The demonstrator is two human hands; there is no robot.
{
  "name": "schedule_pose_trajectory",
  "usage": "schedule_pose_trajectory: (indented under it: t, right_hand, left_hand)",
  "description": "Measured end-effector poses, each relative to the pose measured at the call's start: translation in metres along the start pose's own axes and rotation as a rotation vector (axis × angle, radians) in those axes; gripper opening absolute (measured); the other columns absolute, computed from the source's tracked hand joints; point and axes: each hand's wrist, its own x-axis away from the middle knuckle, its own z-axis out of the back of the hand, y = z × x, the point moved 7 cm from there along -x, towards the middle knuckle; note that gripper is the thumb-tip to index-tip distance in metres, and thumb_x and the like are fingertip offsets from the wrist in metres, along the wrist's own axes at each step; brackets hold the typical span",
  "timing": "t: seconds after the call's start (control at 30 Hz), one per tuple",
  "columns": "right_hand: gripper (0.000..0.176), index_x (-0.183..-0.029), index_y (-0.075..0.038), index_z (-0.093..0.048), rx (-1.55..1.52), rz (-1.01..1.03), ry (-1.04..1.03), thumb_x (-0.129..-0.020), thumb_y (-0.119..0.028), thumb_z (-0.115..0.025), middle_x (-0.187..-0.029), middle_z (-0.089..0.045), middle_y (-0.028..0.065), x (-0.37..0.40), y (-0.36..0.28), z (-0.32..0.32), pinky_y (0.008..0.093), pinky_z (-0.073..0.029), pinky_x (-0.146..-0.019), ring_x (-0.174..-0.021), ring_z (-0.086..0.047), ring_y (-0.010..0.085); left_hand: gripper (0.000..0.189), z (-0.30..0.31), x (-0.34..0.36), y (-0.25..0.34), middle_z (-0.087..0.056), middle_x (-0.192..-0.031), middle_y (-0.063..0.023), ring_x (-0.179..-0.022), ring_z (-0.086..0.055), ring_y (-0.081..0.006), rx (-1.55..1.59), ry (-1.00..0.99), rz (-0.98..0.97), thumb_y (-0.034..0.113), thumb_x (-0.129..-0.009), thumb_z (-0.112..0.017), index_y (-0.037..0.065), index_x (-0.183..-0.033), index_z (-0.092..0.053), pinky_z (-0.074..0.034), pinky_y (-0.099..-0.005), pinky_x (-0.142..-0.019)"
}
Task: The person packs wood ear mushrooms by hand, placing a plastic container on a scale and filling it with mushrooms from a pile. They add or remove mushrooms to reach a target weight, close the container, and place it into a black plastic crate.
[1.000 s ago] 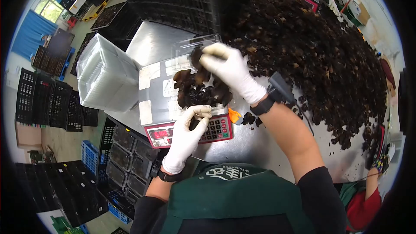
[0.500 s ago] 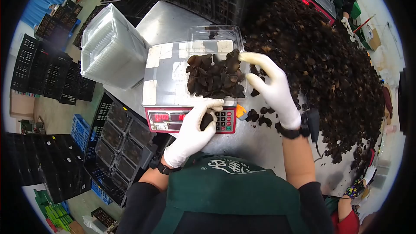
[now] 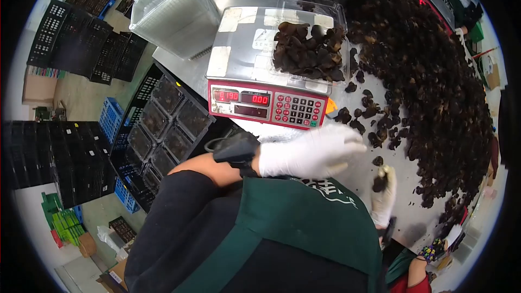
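A clear plastic tray (image 3: 344,17) holds dark brown fungus pieces (image 3: 308,51) on the steel plate of a red-framed scale (image 3: 267,103). The left display of the scale appears to read 0.190. Below the keypad, my left hand (image 3: 317,152) in a white glove reaches rightward across my front, somewhat blurred, fingers stretched out and no piece visible in it. My right hand (image 3: 383,198), also gloved, is low over the steel table, its fingers closed on a small dark fungus piece (image 3: 380,184).
A big heap of dark fungus (image 3: 434,92) covers the right side, with loose bits near the scale. Stacked clear trays (image 3: 173,13) stand upper left; a crate of filled trays (image 3: 163,125) is below. Co-workers are at upper right (image 3: 461,0) and lower right (image 3: 418,271).
My right hand has left the tray and moved down toward me. My left hand has moved off the scale's front to the right. The view has shifted, and the reading dropped from about 0.200.
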Motion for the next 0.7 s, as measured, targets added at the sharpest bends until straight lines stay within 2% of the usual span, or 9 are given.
schedule_pose_trajectory:
  t: [0.07, 0.2, 0.27, 0.33, 0.4, 0.47, 0.57, 0.6, 0.7]
  right_hand:
    - [0.023, -0.098, -0.003, -0.064, 0.108, 0.132, 0.240, -0.101, -0.024, -0.058, -0.080, -0.056, -0.0027, 0.026, -0.017, 0.076, 0.0199, -0.038, -0.060, -0.070, -0.048, 0.0041]
    - [0.027, -0.083, -0.002, -0.068, 0.478, 0.031, 0.627, -0.100, -0.022, -0.060, -0.064, -0.054, -0.0022, 0.127, -0.033, 0.183, 0.0215, -0.033, -0.053, -0.058, -0.045, 0.0044]
    - [0.028, -0.081, 0.000, -0.069, 0.701, -0.080, 0.592, -0.098, -0.021, -0.061, -0.063, -0.059, 0.0007, 0.158, -0.029, 0.197, 0.0244, -0.039, -0.055, -0.062, -0.053, 0.0070]
    - [0.022, -0.087, -0.001, -0.073, 1.297, -0.128, 0.622, -0.091, -0.022, -0.067, -0.074, -0.070, 0.0108, 0.177, -0.029, 0.219, 0.0329, -0.050, -0.075, -0.075, -0.066, 0.0192]
    - [0.019, -0.090, -0.004, -0.073, 1.855, 0.106, 0.706, -0.088, -0.023, -0.070, -0.087, -0.071, 0.0122, 0.186, -0.034, 0.215, 0.0362, -0.051, -0.079, -0.083, -0.067, 0.0268]
    - [0.018, -0.096, -0.003, -0.071, 1.548, 0.218, 0.743, -0.088, -0.019, -0.070, -0.097, -0.070, 0.0132, 0.174, -0.027, 0.223, 0.0381, -0.053, -0.079, -0.088, -0.067, 0.0295]
    - [0.012, -0.098, 0.000, -0.070, 1.218, 0.245, 0.680, -0.088, -0.007, -0.067, -0.100, -0.068, 0.0162, 0.133, -0.031, 0.164, 0.0360, -0.053, -0.082, -0.088, -0.067, 0.0301]
    - [0.014, -0.099, -0.002, -0.071, 1.344, 0.395, 0.635, -0.085, -0.005, -0.069, -0.101, -0.068, 0.0156, 0.123, -0.031, 0.155, 0.0358, -0.053, -0.084, -0.093, -0.066, 0.0299]
    - [0.017, -0.099, -0.003, -0.071, 1.316, 0.484, 0.606, -0.082, -0.006, -0.070, -0.104, -0.068, 0.0141, 0.085, -0.039, 0.115, 0.0384, -0.051, -0.089, -0.099, -0.065, 0.0299]
  left_hand:
    - [0.045, 0.036, -0.003, -0.007, -0.060, -0.119, -0.0180, -0.112, -0.057, -0.0369, -0.242, 0.042, -0.089, 0.000, -0.075, -0.064, 0.001, -0.120, -0.059, -0.047, -0.0449, -0.098]
    - [0.045, 0.130, -0.034, -0.030, -0.062, -0.123, -0.0151, -0.116, -0.057, -0.0348, -0.511, 0.191, 0.033, -0.005, -0.080, -0.058, 0.004, -0.123, -0.062, -0.046, -0.0399, -0.101]
    - [0.044, 0.149, -0.053, -0.052, -0.059, -0.131, -0.0166, -0.124, -0.054, -0.0338, -0.537, 0.182, 0.076, 0.000, -0.085, -0.059, 0.005, -0.129, -0.059, -0.043, -0.0391, -0.105]
    - [0.044, 0.144, -0.064, -0.077, -0.055, -0.137, -0.0178, -0.130, -0.050, -0.0338, -0.602, 0.140, 0.123, 0.008, -0.090, -0.060, 0.005, -0.134, -0.057, -0.040, -0.0384, -0.108]
    - [0.040, 0.132, -0.067, -0.107, -0.060, -0.129, -0.0182, -0.126, -0.055, -0.0331, -0.655, 0.058, 0.079, 0.009, -0.092, -0.061, 0.005, -0.132, -0.058, -0.042, -0.0370, -0.106]
    - [0.028, 0.132, -0.066, -0.118, -0.067, -0.116, -0.0155, -0.113, -0.062, -0.0291, -0.597, 0.129, 0.263, 0.002, -0.090, -0.061, 0.003, -0.117, -0.065, -0.046, -0.0339, -0.099]
    - [0.016, 0.142, -0.061, -0.119, -0.071, -0.096, -0.0104, -0.095, -0.069, -0.0228, -0.561, 0.272, 0.201, -0.006, -0.084, -0.062, 0.001, -0.097, -0.069, -0.051, -0.0299, -0.088]
    - [0.016, 0.142, -0.061, -0.123, -0.071, -0.095, -0.0097, -0.092, -0.069, -0.0218, -0.542, 0.255, 0.178, -0.006, -0.082, -0.063, 0.001, -0.096, -0.069, -0.052, -0.0296, -0.086]
    - [0.016, 0.144, -0.063, -0.123, -0.071, -0.096, -0.0094, -0.095, -0.067, -0.0249, -0.584, 0.176, 0.223, -0.001, -0.079, -0.066, 0.005, -0.094, -0.069, -0.049, -0.0336, -0.089]
